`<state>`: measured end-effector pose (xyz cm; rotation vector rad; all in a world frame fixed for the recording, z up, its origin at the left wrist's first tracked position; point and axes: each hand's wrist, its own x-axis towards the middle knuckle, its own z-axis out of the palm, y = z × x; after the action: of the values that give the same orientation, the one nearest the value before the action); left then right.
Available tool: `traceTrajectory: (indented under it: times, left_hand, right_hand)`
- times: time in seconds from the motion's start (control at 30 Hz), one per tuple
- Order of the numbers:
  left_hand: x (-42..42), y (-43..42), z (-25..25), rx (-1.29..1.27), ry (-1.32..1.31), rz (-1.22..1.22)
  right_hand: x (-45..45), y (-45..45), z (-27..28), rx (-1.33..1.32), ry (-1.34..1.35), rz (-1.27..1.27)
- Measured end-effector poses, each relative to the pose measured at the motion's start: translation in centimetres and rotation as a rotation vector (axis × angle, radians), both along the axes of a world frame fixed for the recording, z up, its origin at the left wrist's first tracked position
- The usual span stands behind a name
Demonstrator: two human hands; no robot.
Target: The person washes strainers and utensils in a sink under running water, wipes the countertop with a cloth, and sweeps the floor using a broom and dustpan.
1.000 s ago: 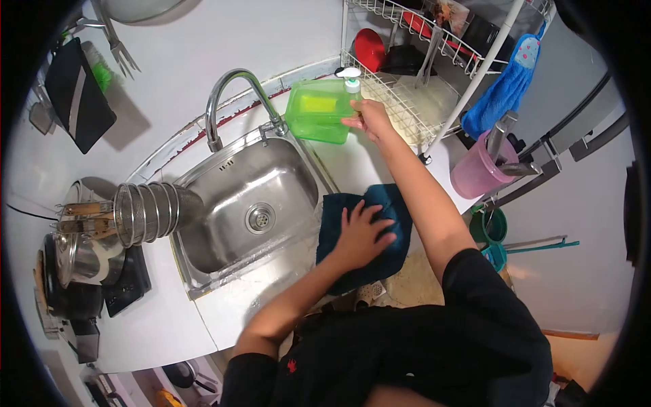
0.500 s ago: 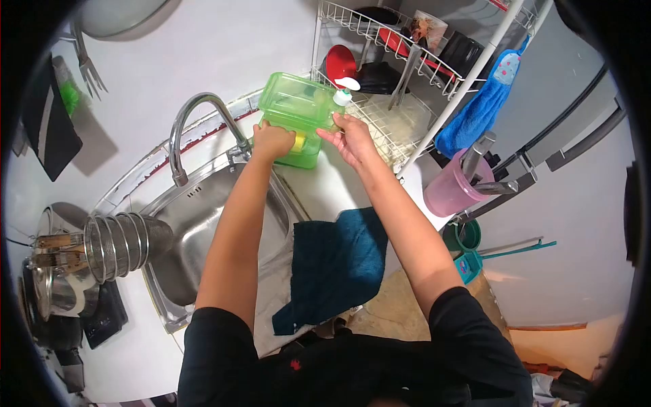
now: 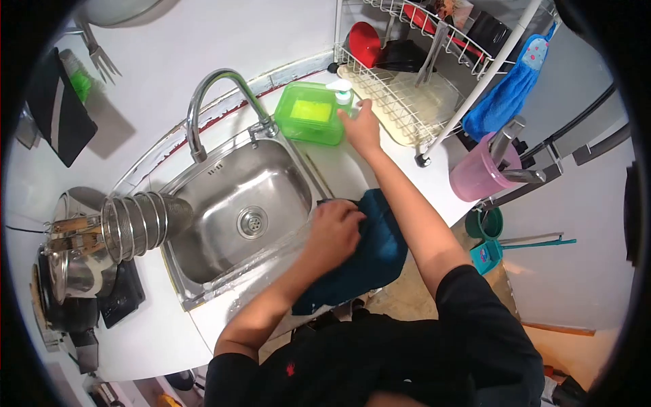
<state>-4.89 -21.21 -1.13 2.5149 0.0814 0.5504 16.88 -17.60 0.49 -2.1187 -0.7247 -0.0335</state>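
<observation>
Fingers of the left hand [image 3: 332,234] are curled down on the teal cloth [image 3: 383,247], pressing or pinching its upper edge; which, I cannot tell. The cloth lies at about three to four o'clock from the drain of the sink [image 3: 210,241]. At one o'clock from that drain, a green container [image 3: 308,130] with a yellow block [image 3: 311,110] inside sits on the surface [image 3: 146,339]. Right hand [image 3: 363,130] has its fingers bent beside the pump bottle [image 3: 344,96]; their grip is unclear. Strainers [image 3: 135,227] hang at nine o'clock.
</observation>
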Motion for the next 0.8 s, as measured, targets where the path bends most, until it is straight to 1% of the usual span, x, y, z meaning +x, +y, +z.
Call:
traceTrajectory:
  times: [0.03,0.13,0.17,0.27,0.37,0.43,0.5,0.57,0.67,0.73,0.77,0.8]
  left_hand:
    - [-0.4,-1.3,0.0,0.045,0.042,0.029]
    - [-0.3,-4.0,-0.3,0.155,0.157,0.093]
    - [0.0,-4.4,-1.4,0.173,0.196,0.099]
    - [0.1,-5.0,-1.8,0.222,0.255,0.092]
    - [-1.0,-5.5,-2.1,0.197,0.253,0.059]
    - [-1.8,-6.2,-2.4,0.152,0.268,0.044]
    - [-1.4,-6.2,-2.2,0.135,0.278,0.081]
    - [-0.6,-5.8,-2.2,0.127,0.278,0.132]
    - [1.9,-3.5,-3.0,0.171,0.241,0.224]
    - [3.6,-1.6,-3.7,0.237,0.255,0.215]
    - [4.3,-0.6,-3.9,0.252,0.230,0.212]
    - [5.2,0.5,-3.9,0.271,0.224,0.218]
  right_hand:
    - [-0.1,0.4,-0.4,-0.033,-0.006,-0.117]
    - [0.2,1.5,-0.6,0.110,0.755,-0.059]
    - [1.2,2.2,-2.3,0.237,0.866,0.066]
    - [0.7,2.3,-1.6,0.332,0.897,0.004]
    - [0.7,-0.3,-2.1,0.441,0.815,-0.003]
    - [1.0,-5.0,-0.9,0.291,0.699,-0.013]
    - [1.6,-8.4,-0.7,0.219,0.747,-0.075]
    - [1.1,-11.8,-0.9,0.295,0.688,-0.049]
    - [0.2,-16.5,-0.2,0.191,0.774,-0.074]
    - [-1.2,-18.4,0.2,0.263,0.777,-0.105]
    - [-1.8,-18.8,0.7,0.376,0.693,-0.146]
    - [-1.6,-19.6,1.2,0.356,0.714,-0.153]
